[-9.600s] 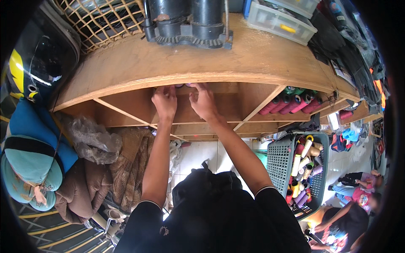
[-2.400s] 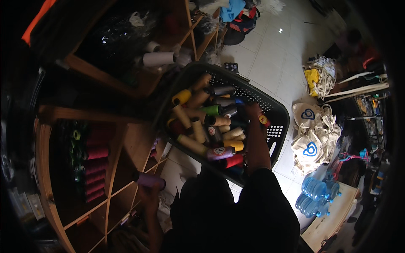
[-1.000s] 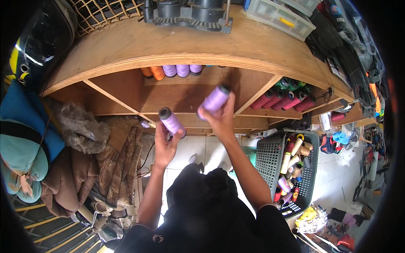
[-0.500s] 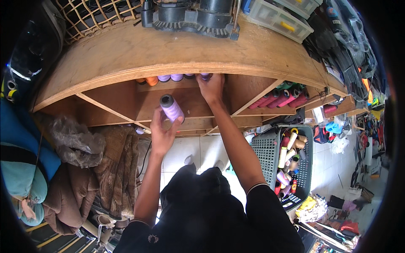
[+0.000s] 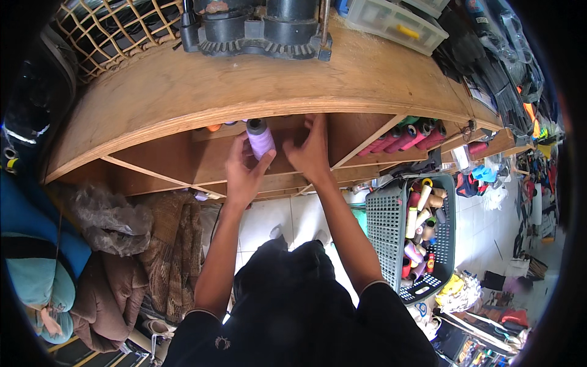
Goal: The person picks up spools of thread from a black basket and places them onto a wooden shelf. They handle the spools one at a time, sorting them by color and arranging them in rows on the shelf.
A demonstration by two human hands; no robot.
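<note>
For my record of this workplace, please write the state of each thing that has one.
Left hand: closed around purple spool
Purple spool: held, wound with thread
Right hand: open, no spool visible
Basket: partly filled with loose spools
Magenta spools: standing close together
Clear plastic: crumpled

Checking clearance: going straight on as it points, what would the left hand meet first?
The left hand, holding a purple spool, would likely meet the shelf top's front edge, but may pass underneath; depth is unclear.

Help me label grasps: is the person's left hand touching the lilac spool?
Touching. The head view shows the left hand gripping the lilac spool, thumb at its lower end and fingers along its left side.
</note>
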